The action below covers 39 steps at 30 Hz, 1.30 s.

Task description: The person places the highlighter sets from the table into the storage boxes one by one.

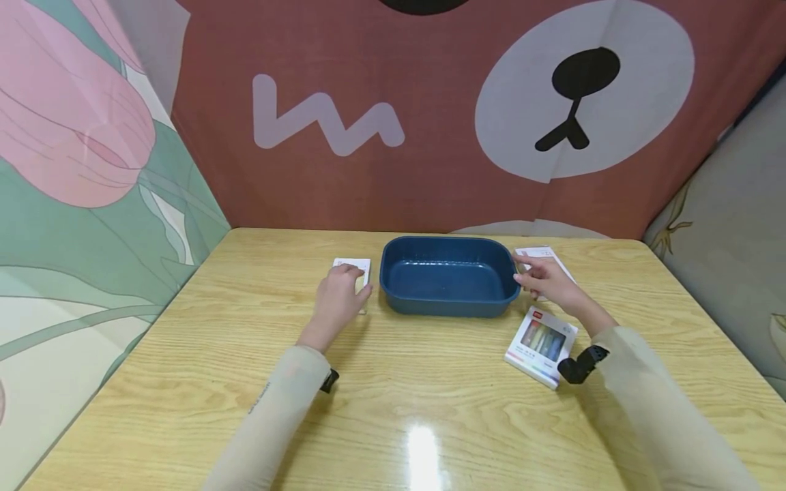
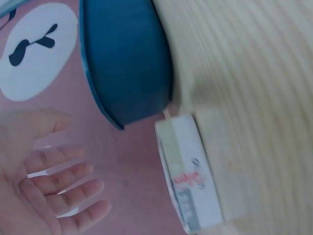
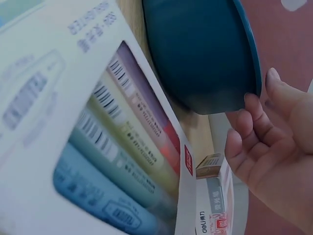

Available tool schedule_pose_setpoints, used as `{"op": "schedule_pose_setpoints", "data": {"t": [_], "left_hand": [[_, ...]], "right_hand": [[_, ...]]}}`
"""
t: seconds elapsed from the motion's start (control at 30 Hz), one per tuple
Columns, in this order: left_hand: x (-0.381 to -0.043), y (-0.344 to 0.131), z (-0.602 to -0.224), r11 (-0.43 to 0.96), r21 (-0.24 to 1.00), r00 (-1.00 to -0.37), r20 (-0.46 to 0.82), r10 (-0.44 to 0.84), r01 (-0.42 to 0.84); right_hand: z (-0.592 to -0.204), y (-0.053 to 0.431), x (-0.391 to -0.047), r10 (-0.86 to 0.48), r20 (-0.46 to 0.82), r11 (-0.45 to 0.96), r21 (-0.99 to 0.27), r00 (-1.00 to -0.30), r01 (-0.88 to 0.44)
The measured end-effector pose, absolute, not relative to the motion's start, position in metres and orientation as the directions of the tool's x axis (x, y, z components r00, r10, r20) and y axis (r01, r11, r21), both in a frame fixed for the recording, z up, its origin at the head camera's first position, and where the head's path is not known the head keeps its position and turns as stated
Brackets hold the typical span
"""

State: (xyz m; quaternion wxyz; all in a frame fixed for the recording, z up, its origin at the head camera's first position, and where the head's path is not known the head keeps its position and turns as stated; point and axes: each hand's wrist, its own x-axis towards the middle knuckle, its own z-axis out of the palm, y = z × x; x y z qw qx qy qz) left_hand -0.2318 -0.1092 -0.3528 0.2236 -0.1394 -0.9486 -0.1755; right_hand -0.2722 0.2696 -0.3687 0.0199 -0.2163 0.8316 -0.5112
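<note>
A dark blue rectangular plastic bin [image 1: 450, 307] stands on the wooden table. To its left, my left hand [image 1: 340, 296] hovers over a flat white box [image 1: 351, 262], fingers relaxed and holding nothing; in the left wrist view that box [image 2: 190, 176] lies apart from the hand [image 2: 49, 181]. My right hand [image 1: 549, 281] is at the bin's right end, its fingertips at the rim, thumb apart from it in the right wrist view. Beneath that hand lies another white box [image 1: 540, 252], partly hidden. Nearer me is a windowed box of highlighters [image 1: 542, 346], showing several pastel pens.
The wooden table [image 1: 393, 382] meets a reddish-brown cloth [image 1: 430, 191] with a bear print behind the bin. Floral cloths [image 1: 104, 252] hang along the left and right sides. Black wrist devices [image 1: 583, 365] sit at both sleeves.
</note>
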Motion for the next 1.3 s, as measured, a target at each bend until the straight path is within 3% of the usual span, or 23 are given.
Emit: {"op": "schedule_pose_setpoints", "data": {"t": [0.3,0.57,0.87,1.3], "left_hand": [[-0.24,-0.125,-0.359,0.905,0.347,-0.929,0.35,0.119,0.246],[-0.25,-0.129,-0.361,0.926,0.364,-0.99,0.126,0.057,0.099],[-0.257,-0.127,-0.362,0.933,0.359,-0.992,-0.125,0.026,-0.021],[-0.262,-0.123,-0.367,0.929,0.361,-0.991,-0.13,-0.034,-0.079]], "right_hand": [[-0.372,0.269,-0.275,-0.312,0.084,0.408,-0.888,-0.946,-0.213],[-0.372,0.266,-0.271,-0.283,-0.06,0.202,-0.979,-0.957,0.001],[-0.373,0.269,-0.274,-0.314,-0.11,0.143,-0.987,-0.943,0.068],[-0.369,0.268,-0.274,-0.317,-0.156,0.193,-0.976,-0.935,0.097]]}}
